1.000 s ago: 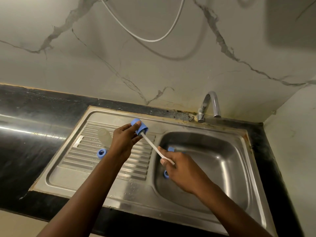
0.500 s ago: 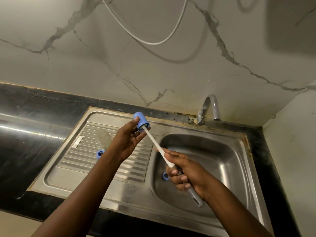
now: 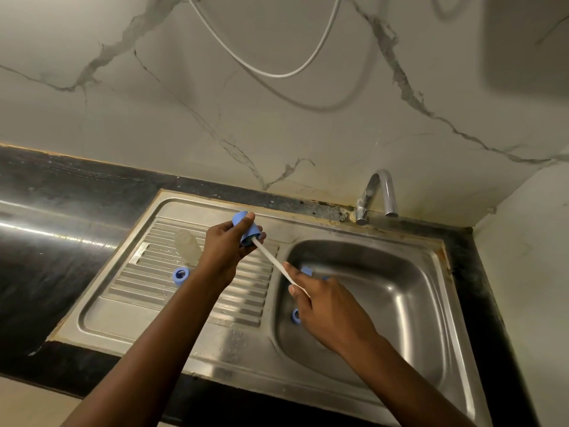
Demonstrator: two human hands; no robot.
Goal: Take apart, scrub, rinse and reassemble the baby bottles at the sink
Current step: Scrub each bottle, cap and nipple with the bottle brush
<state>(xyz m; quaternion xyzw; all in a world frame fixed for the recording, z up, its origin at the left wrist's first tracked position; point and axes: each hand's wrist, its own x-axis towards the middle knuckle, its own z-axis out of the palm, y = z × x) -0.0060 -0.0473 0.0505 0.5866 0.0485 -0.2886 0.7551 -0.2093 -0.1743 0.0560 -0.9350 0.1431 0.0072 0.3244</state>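
My left hand (image 3: pixel 226 246) grips a blue bottle cap (image 3: pixel 243 224) above the draining board, its open end turned toward the basin. A white brush (image 3: pixel 271 259) pokes into the cap, and my right hand (image 3: pixel 326 306) pinches the brush handle over the basin's left edge. A clear baby bottle (image 3: pixel 187 244) lies on the ribbed draining board (image 3: pixel 147 272), with a blue ring (image 3: pixel 181 275) just in front of it. Another blue ring (image 3: pixel 295 315) and a blue part (image 3: pixel 306 270) lie in the basin, partly hidden by my right hand.
The steel sink (image 3: pixel 400 297) sits in a black counter (image 3: pixel 46 241) against a marble wall. A chrome tap (image 3: pixel 377 195) stands at the basin's back, with no water running. A white cable (image 3: pixel 271 73) hangs on the wall. A side wall closes the right.
The brush has slid deeper into the cap and my right hand has moved up the handle toward it. The cap has dropped slightly and tilted. The long grey handle end is now hidden.
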